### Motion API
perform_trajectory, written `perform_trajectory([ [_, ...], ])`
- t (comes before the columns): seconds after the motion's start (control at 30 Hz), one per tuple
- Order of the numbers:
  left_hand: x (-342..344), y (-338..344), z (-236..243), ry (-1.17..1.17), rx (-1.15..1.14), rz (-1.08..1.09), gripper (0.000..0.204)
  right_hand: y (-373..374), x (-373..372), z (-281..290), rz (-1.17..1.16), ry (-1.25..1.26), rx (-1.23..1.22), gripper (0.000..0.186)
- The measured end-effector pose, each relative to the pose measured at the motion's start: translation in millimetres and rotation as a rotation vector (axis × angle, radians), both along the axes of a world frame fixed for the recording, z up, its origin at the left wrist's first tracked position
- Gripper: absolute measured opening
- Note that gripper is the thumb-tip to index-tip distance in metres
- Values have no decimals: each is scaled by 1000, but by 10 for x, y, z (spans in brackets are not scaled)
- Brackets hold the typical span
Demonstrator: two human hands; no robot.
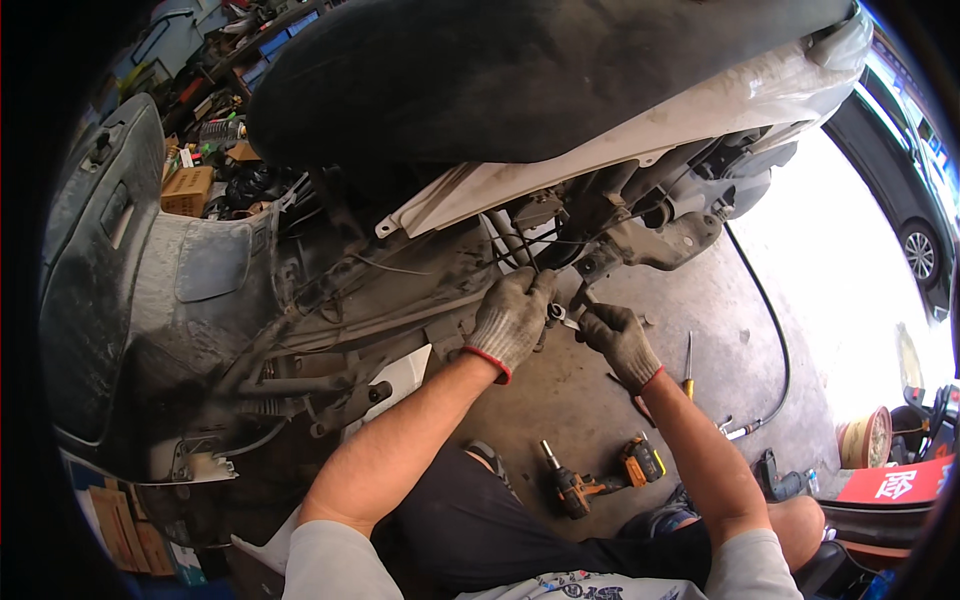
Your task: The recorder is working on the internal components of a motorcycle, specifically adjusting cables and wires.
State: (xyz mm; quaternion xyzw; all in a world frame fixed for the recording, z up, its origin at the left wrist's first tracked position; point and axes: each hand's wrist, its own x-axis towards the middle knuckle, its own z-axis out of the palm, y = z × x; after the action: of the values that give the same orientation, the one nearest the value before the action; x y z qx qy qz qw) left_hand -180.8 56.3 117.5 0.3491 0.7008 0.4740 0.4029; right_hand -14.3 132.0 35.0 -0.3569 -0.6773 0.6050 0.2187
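Both my hands wear grey knit work gloves and work under the white side panel (610,140) of a dusty motor scooter. My left hand (515,315) is closed against the lower frame, and its fingers hide whatever they grip. Just to its right, my right hand (622,345) is closed on a wrench (570,321). The wrench's shiny ring end is beside the left hand's fingers. A metal bracket arm (660,245) of the scooter is above the right hand. The black seat (540,70) overhangs this area.
On the concrete floor lie an orange-black impact driver (575,490), a battery pack (642,462) and a yellow-handled screwdriver (689,370). A black hose (785,350) curves along the right. The scooter's footboard (215,270) is at left, cardboard boxes (188,190) behind. A dark car (915,200) stands far right.
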Motion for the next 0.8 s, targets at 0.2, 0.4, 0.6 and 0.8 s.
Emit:
perform_trajectory([
  [0.2,1,-14,41,-73,-24,-42,33,-19,77,220,-15,-97,98,30],
  [0.4,14,-67,14,-176,-10,-84,32,-92,228,819,-32,-593,748,31],
  [0.6,29,-63,19,-285,48,-100,34,-39,264,1019,74,-697,1040,20],
  [0.8,26,-70,22,-293,53,-89,33,-54,222,1125,98,-778,1028,16],
])
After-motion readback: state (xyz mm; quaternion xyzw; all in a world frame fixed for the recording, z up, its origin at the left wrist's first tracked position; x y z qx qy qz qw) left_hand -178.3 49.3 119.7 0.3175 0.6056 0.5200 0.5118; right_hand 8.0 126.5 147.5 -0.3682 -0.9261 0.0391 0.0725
